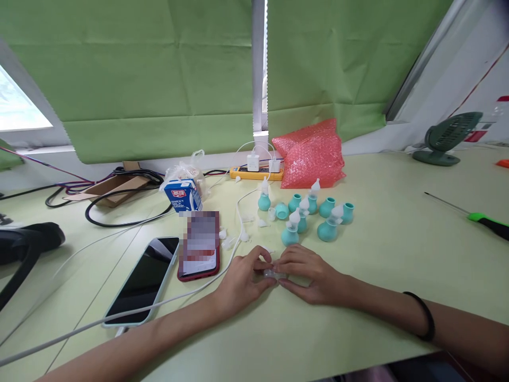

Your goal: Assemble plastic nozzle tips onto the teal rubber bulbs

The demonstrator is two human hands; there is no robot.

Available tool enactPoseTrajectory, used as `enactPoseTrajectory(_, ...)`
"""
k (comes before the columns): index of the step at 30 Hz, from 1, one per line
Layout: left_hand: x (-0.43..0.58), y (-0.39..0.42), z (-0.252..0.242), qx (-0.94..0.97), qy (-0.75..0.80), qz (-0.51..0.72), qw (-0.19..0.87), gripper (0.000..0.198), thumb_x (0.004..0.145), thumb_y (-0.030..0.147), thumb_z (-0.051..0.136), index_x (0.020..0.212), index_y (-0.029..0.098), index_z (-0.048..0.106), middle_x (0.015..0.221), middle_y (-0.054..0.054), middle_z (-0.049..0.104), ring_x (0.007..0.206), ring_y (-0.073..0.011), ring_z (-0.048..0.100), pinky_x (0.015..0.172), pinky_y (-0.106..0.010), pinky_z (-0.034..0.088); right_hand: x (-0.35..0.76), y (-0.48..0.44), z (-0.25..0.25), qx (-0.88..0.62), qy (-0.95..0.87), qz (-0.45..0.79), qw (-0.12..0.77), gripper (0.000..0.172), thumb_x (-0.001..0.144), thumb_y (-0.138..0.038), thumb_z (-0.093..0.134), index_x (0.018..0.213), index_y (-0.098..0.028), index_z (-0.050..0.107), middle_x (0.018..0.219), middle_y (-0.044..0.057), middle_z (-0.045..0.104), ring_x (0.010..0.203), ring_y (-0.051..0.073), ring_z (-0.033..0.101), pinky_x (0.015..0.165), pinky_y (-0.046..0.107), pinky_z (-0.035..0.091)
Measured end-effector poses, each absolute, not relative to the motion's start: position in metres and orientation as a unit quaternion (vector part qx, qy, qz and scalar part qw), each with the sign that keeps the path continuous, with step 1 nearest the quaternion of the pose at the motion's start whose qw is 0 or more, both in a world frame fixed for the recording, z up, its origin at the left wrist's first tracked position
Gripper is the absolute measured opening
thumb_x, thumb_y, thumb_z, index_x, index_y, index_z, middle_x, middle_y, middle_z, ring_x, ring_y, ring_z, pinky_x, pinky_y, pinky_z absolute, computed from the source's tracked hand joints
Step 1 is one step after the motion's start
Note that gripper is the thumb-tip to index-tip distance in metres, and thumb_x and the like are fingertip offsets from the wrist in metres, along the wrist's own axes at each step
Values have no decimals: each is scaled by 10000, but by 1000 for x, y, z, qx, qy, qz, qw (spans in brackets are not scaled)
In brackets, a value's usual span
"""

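Note:
My left hand and my right hand meet low over the table, their fingertips pinched on a small clear plastic piece. The fingers cover much of it, so its full shape is hidden. Just beyond my hands stand several teal squeeze bulbs. A front bulb carries a clear pointed nozzle, and another bulb has a clear nozzle tilted on it. A bulb without a nozzle stands farther back. One bulb lies on its side next to a loose clear part.
Left of my hands lie a red-cased phone and a larger phone, with a white cable crossing. Behind are a milk drink carton, a yellow power strip and a red bubble-wrap bag. A screwdriver and a fan are right.

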State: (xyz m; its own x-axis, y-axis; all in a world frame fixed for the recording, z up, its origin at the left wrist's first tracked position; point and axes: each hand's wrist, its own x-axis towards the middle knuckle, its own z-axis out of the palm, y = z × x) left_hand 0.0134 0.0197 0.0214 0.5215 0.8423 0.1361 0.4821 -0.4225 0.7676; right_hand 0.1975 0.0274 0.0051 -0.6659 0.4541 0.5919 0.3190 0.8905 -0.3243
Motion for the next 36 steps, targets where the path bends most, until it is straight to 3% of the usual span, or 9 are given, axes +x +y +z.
enactPoseTrajectory(7,14,19,22,794,403,264,372,248,692,162,551,815,229,347,787,18,660,699,-142,590,642,-223,402,196,26,4,-230,-903,93,351,149,726,-148,531,866,-194,555,833,44,587,783,139,521,697,307,416)
enactPoseTrajectory(13,13,19,21,792,413,266,363,265,685,161,558,812,233,337,790,19,666,719,-149,600,649,-227,404,196,26,1,-236,-882,131,387,269,716,-156,543,980,-186,502,812,41,588,764,132,524,681,280,429)
enactPoseTrajectory(21,14,18,20,797,404,266,361,231,699,191,555,819,223,360,779,19,659,718,-136,595,645,-225,419,197,26,0,-234,-903,102,344,121,726,-143,519,841,-180,524,787,47,576,740,134,525,664,271,424)
enactPoseTrajectory(26,11,19,32,828,411,294,241,128,691,256,559,757,192,470,804,-3,610,641,-117,542,613,-234,427,198,25,1,-268,-873,125,388,211,715,-162,527,918,-180,474,782,28,567,741,129,532,661,249,438)
enactPoseTrajectory(30,1,25,60,835,403,345,148,88,743,234,486,800,177,522,853,-25,587,690,-114,527,623,-228,430,199,25,4,-284,-872,137,375,169,711,-149,520,875,-179,500,767,27,549,708,119,528,616,229,441)
enactPoseTrajectory(36,-8,42,87,840,462,282,37,150,744,229,453,848,193,556,817,-17,590,678,-142,511,637,-270,415,197,24,2,-264,-889,129,352,182,751,-167,494,930,-177,525,808,53,573,758,128,543,648,232,456)
